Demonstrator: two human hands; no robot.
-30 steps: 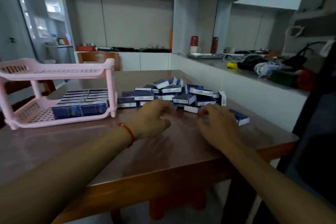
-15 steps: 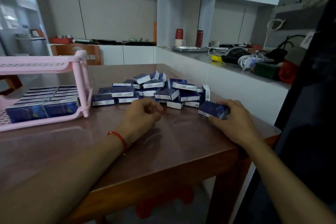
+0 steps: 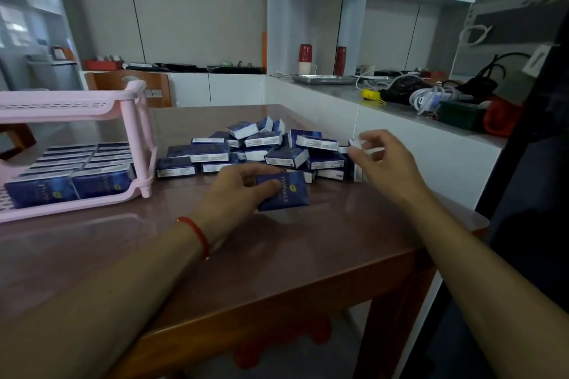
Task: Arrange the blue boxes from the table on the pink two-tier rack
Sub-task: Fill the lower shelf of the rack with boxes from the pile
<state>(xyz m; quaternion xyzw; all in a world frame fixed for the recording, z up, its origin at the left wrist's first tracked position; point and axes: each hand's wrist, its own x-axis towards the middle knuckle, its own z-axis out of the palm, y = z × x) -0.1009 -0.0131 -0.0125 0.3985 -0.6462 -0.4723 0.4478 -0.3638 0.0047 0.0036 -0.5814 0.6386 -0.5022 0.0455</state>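
— So, where do you have free room on the table [image 3: 308, 240]?

— Your side of the brown top, up to its front edge, is bare. Between the pile of blue boxes [image 3: 271, 148] and the pink rack [image 3: 135, 120] only a narrow strip stays open.

— And the box you hold?

— Your left hand [image 3: 234, 194] grips one blue box [image 3: 284, 191], thumb and curled fingers on its edges; it is dark blue with pale letters, just in front of the pile. Your right hand [image 3: 391, 163] has loosely bent fingers beside a blurred white box end [image 3: 354, 143]; I cannot tell if it pinches it.

— What stands around?

— The rack's lower tier carries rows of boxes. A white counter [image 3: 400, 120] with cables runs along the right.
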